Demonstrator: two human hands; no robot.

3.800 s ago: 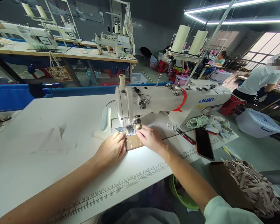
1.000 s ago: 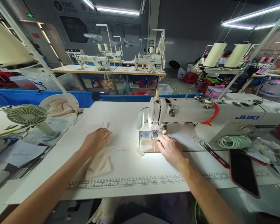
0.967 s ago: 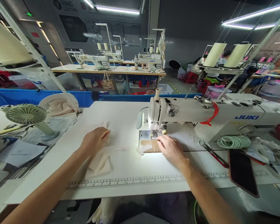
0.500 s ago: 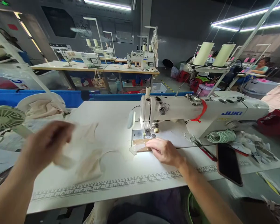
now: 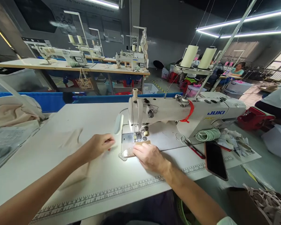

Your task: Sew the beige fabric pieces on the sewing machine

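My right hand (image 5: 151, 157) rests on the machine bed just in front of the needle. Its bent fingers press on a flat brown piece (image 5: 128, 152) that has a shiny, see-through patch at its left end. To the left, my left hand (image 5: 103, 144) hovers over the table with its fingers curled together. A small red tip shows beneath those fingers, but what they hold is hidden. The sewing machine's (image 5: 164, 112) needle and presser foot stand right behind the brown piece. Thin cream fabric pieces (image 5: 71, 139) lie left of and under my left arm.
Red-handled scissors (image 5: 194, 150), a phone (image 5: 215, 161), a pale green coil (image 5: 208, 135) and fabric scraps (image 5: 235, 142) lie right of the machine. Beige cloth (image 5: 14, 115) is heaped at the left. A printed ruler (image 5: 121, 191) runs along the front edge.
My left hand has swung right, from over the left side of the table to near the machine bed. My right hand stays on the brown piece. The view has turned right.
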